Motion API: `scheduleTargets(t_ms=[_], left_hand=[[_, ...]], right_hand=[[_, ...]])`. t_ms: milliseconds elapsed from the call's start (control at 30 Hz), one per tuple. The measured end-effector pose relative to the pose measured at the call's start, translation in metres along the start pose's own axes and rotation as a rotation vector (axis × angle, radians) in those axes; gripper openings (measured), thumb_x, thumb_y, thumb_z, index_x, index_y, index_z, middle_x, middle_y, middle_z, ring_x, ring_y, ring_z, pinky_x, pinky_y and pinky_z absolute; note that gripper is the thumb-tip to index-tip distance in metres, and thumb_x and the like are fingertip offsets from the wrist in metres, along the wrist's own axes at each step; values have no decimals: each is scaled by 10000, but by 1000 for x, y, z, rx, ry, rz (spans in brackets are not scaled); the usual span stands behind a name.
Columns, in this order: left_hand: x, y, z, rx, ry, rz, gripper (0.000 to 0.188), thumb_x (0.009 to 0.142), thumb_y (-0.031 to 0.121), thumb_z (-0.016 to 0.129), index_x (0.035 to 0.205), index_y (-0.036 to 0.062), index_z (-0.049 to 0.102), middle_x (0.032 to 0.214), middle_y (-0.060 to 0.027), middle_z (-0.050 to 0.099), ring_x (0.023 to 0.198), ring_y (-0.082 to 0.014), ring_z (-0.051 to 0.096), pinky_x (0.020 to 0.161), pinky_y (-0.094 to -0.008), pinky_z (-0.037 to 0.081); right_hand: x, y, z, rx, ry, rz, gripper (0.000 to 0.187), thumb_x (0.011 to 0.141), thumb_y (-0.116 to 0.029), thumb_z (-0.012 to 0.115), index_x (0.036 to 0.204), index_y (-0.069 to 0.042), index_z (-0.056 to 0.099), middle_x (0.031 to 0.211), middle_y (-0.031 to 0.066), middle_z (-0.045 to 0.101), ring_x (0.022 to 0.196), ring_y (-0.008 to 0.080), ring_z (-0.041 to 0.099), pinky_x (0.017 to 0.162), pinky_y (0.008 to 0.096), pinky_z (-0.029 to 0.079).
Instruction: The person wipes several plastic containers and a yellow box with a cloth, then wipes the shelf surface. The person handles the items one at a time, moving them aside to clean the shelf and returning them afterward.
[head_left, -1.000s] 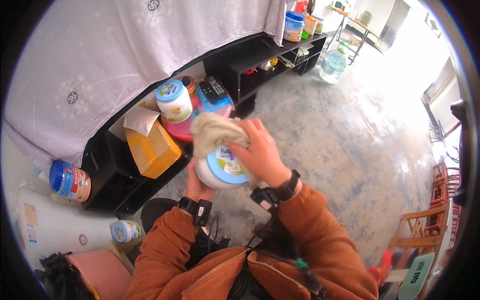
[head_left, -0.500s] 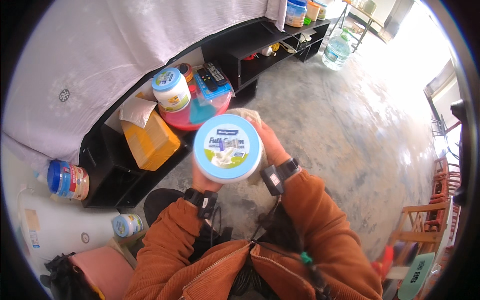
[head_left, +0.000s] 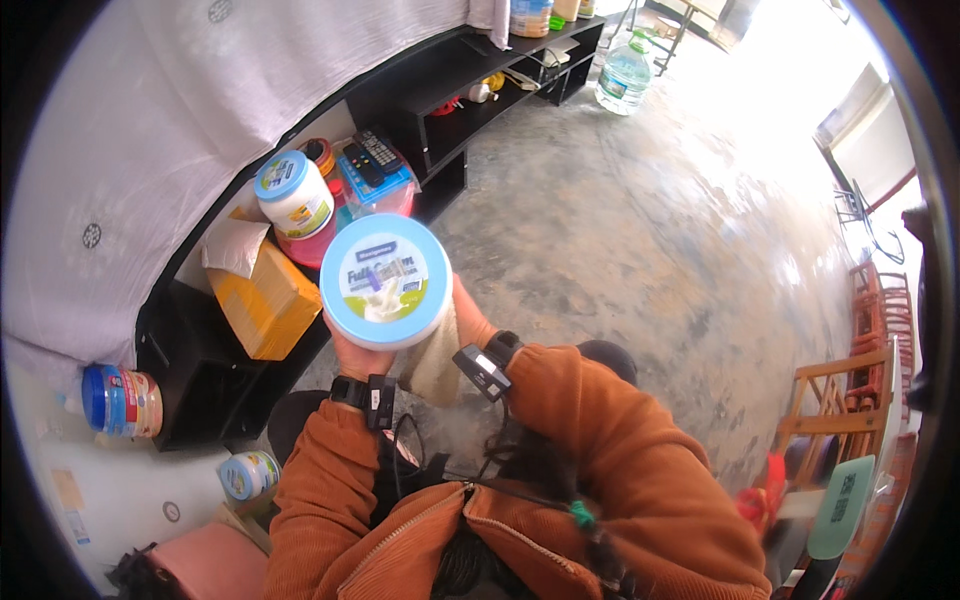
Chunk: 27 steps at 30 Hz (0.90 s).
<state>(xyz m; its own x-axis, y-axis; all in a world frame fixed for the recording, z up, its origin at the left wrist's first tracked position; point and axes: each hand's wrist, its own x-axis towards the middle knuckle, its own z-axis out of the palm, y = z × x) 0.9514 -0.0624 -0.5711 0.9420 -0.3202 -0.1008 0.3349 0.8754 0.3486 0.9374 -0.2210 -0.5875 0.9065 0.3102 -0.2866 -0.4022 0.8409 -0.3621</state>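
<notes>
A white milk powder tub [head_left: 387,285] with a light blue lid is held up in front of me, lid facing my view. From below and the left, my left hand [head_left: 362,357] is closed round it, its fingers mostly behind the tub. On the tub's right side my right hand [head_left: 472,312] is closed on a beige cloth [head_left: 432,368], which hangs down beneath the tub. The right fingertips are hidden behind the tub.
On the black low cabinet [head_left: 190,350] at left are a taped cardboard box [head_left: 262,305], another blue-lidded tub [head_left: 300,205] and remote controls [head_left: 370,155]. A blue-lidded jar [head_left: 120,400] stands left. A large water bottle [head_left: 625,75] stands on the floor; wooden chairs [head_left: 835,400] are at right.
The view has shifted. Both hands and the tub now sit further left in it, with the tub covering part of the pink container. The cloth hangs more visibly below the tub.
</notes>
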Motion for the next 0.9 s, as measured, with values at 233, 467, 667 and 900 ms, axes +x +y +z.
scheduleTargets(t_ms=[233, 467, 667, 900], left_hand=[[1, 25, 2, 664, -90, -32, 691, 999, 462, 530, 1524, 44, 364, 1485, -113, 491, 1355, -249, 493, 1135, -392, 391], [-8, 30, -3, 637, -162, -142, 742, 948, 448, 631, 1519, 61, 356, 1488, -111, 490, 1347, -247, 505, 1117, -416, 421], [-19, 37, -6, 602, -293, -285, 976, 769, 502, 830, 1517, 84, 364, 1504, -77, 482, 1365, -256, 482, 1140, -440, 398], [-13, 19, -17, 518, -173, -144, 796, 895, 367, 736, 1523, 70, 348, 1511, -76, 468, 1386, -259, 455, 1177, -477, 337]], right_hand=[[-23, -31, 11, -212, 36, -137, 570, 1036, -537, 431, 1305, -60, 591, 1257, 114, 665, 1067, 227, 665, 916, 356, 558], [-27, -42, 6, -384, 252, -91, 499, 1053, -473, 454, 1244, -43, 623, 1190, 74, 690, 1012, 184, 676, 884, 328, 565], [-22, -54, 8, -269, 52, -26, 560, 1048, -512, 444, 1300, -36, 596, 1211, 76, 682, 1059, 191, 656, 965, 335, 514], [-21, -29, 9, -279, 125, -439, 509, 1054, -448, 474, 1364, -46, 518, 1276, 89, 627, 1130, 206, 601, 990, 357, 484]])
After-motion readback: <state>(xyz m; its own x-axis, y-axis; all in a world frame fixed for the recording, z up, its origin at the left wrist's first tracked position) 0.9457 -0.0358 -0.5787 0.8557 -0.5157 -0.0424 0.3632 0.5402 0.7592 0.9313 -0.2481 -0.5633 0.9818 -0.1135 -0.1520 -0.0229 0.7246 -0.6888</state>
